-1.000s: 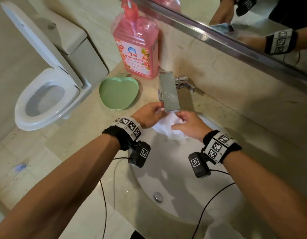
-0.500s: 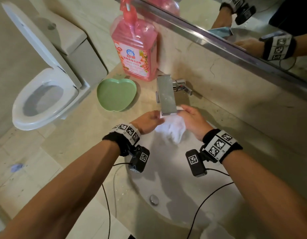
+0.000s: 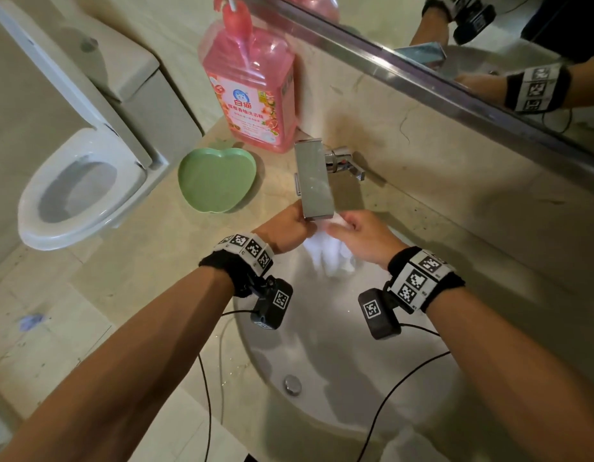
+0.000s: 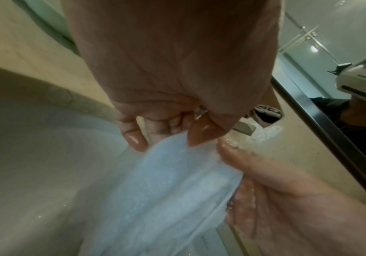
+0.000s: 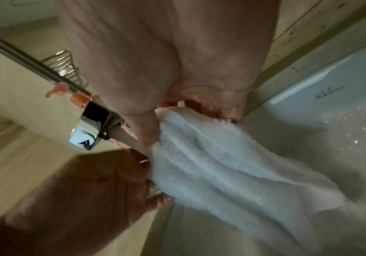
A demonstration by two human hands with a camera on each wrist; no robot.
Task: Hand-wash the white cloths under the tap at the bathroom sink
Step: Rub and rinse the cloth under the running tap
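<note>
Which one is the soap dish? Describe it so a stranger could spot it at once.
Start at the sink and go to the counter left of the tap. The soap dish sits there, in front of the pink detergent bottle. It is the only green, apple-shaped thing.

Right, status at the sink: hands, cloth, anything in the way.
Left hand and right hand: each has a grip on the white cloth. Cloth held under the tap, hanging into the basin. Nothing in the way.
</note>
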